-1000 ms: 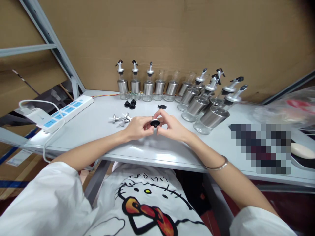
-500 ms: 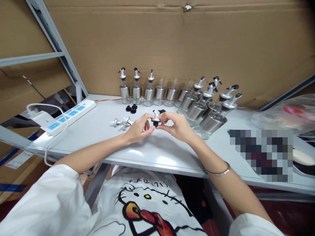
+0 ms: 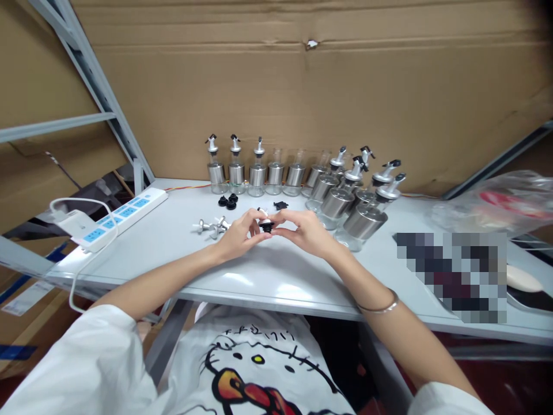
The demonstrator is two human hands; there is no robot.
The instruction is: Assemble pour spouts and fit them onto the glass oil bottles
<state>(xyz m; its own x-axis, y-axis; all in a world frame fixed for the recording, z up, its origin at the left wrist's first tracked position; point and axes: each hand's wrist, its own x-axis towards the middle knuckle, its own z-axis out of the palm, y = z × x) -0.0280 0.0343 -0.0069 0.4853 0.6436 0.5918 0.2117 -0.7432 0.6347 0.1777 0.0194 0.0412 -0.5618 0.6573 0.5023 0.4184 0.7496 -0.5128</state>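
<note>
Between my two hands, above the table's middle, is a pourer spout (image 3: 266, 223) with a silvery top and a black ribbed stopper pointing down. My left hand (image 3: 242, 233) pinches it from the left with thumb and fingers. From the right, the fingertips of my right hand (image 3: 300, 231) close on the same spout. Just beyond my fingers lie small black pieces (image 3: 280, 205). Black stoppers (image 3: 228, 201) sit in a little group further left. Loose silvery spout tops (image 3: 213, 226) lie beside my left hand.
Glass bottles with metal sleeves (image 3: 257, 177) stand in a row along the cardboard wall (image 3: 276, 98), several with spouts. More capped bottles (image 3: 365, 222) cluster at right. A white power strip (image 3: 125, 216) lies left, a clear plastic bag (image 3: 488, 202) far right.
The view has tilted up slightly, so everything sits lower in the picture. Both hands keep hold of the spout, which has turned a little between my fingers.
</note>
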